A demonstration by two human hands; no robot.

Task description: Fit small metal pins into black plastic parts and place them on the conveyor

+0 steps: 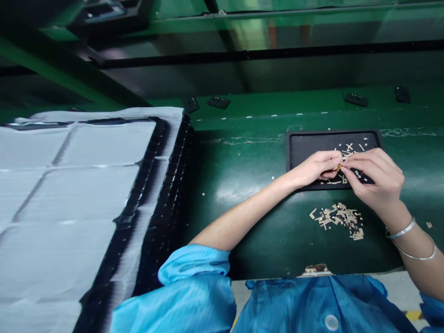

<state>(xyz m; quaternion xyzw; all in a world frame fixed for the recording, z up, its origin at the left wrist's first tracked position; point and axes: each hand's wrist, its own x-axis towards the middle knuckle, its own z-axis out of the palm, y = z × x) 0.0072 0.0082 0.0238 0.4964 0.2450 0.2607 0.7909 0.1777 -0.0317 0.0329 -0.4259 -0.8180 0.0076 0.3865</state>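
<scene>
Both hands meet over a shallow black tray (301, 147) on the green bench. My left hand (322, 164) is closed, its thumb and fingers pinching a tiny yellow piece (339, 167). My right hand (376, 175) comes in from the other side, with thumb and forefinger pinched at the same piece. What kind of piece it is cannot be made out, since fingertips cover most of it. Small pale strips and bits (349, 147) lie scattered in the tray around and under the hands.
Nearer me on the green bench (243, 203) is a loose pile of pale scraps (340, 216). At left, black trays with white sheeting (100, 189) stand in a tall stack. Small black parts (219, 102) and another black part (356, 99) lie along the back.
</scene>
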